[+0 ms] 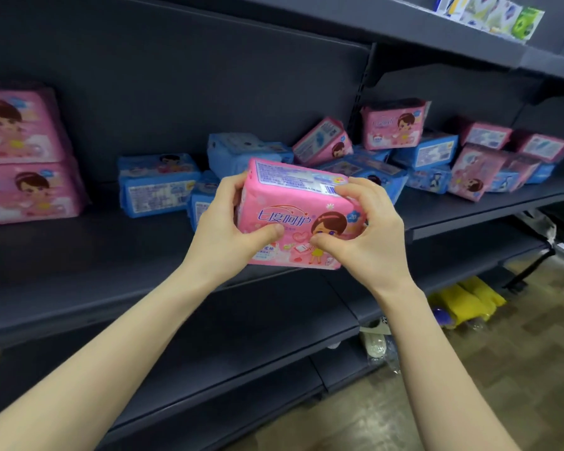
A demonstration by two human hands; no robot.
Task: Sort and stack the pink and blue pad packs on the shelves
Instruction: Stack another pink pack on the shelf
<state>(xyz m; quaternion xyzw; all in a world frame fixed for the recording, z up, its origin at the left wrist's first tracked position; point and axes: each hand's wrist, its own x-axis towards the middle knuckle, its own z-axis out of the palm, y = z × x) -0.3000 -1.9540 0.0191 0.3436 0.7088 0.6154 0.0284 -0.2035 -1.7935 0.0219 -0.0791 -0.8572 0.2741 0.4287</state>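
Pink pad pack gripped at both ends — left hand and right hand, fingers curled round it — held before the shelf's front edge, stacked pink packs at its left end.

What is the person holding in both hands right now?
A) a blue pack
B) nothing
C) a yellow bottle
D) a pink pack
D: the left hand and the right hand both grip one pink pack, thumbs pressed on its front.

Pink pack: glossy plastic wrap, smooth. Shelf: matt dark metal. Floor: dull, mottled.
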